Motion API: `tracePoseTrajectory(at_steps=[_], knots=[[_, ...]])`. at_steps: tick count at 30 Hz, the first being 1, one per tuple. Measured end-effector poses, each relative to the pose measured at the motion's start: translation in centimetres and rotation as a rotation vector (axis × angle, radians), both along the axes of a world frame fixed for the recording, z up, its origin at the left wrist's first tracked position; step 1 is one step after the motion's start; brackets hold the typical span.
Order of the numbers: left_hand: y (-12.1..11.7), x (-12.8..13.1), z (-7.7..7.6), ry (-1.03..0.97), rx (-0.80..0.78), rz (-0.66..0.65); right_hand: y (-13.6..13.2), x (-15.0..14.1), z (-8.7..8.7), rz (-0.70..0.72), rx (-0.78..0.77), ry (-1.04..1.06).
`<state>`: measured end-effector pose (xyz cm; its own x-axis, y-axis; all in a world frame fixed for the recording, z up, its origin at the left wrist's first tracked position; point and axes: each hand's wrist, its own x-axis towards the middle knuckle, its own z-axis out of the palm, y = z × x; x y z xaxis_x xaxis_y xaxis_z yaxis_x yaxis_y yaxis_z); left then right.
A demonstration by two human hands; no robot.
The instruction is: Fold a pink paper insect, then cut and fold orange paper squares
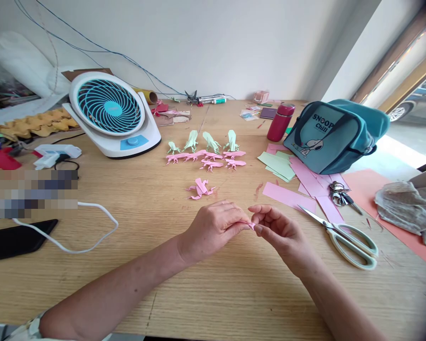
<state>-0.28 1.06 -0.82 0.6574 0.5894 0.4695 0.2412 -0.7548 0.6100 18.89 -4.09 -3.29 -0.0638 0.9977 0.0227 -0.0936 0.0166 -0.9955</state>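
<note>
Between my two hands is a small piece of folded pink paper [251,225], mostly covered by fingers. My left hand [222,225] is closed around it, thumb and fingers pinching. At its right end, the thumb of my right hand [279,232] touches the paper, with the fingers curled behind. Just beyond my left hand lies a pink origami frog [200,188]. Farther back, several pink origami figures [212,164] stand in rows, with pale green ones [211,142] behind them.
Scissors [351,241] lie right of my right hand, near pink paper strips [284,195], green sheets [279,165] and keys [339,194]. A red bottle [281,122] and a teal bag [326,137] stand behind. At left are a fan [111,113] and a white cable [110,218].
</note>
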Motion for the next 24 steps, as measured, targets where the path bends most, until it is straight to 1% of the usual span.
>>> tracePoseTrajectory(at_steps=[6,10,13,17,21,24], knots=[[0.09,-0.16,0.3,-0.003,-0.024,-0.072,0.06,0.25,0.03,0.034,-0.058,0.06],[-0.16,-0.09,0.33,-0.007,-0.068,-0.079,0.12,0.21,0.24,0.031,-0.077,0.071],[-0.29,0.01,0.23,0.0,-0.051,-0.066,0.11,0.03,0.38,0.018,-0.056,0.063],[-0.28,0.12,0.11,0.01,0.006,-0.06,0.04,-0.18,0.4,0.035,-0.004,0.056],[-0.18,0.14,0.03,-0.003,0.034,-0.04,0.0,-0.01,-0.03,0.053,0.021,0.06],[-0.07,0.11,-0.11,-0.012,0.022,-0.04,-0.08,0.23,-0.49,0.061,0.053,0.017]])
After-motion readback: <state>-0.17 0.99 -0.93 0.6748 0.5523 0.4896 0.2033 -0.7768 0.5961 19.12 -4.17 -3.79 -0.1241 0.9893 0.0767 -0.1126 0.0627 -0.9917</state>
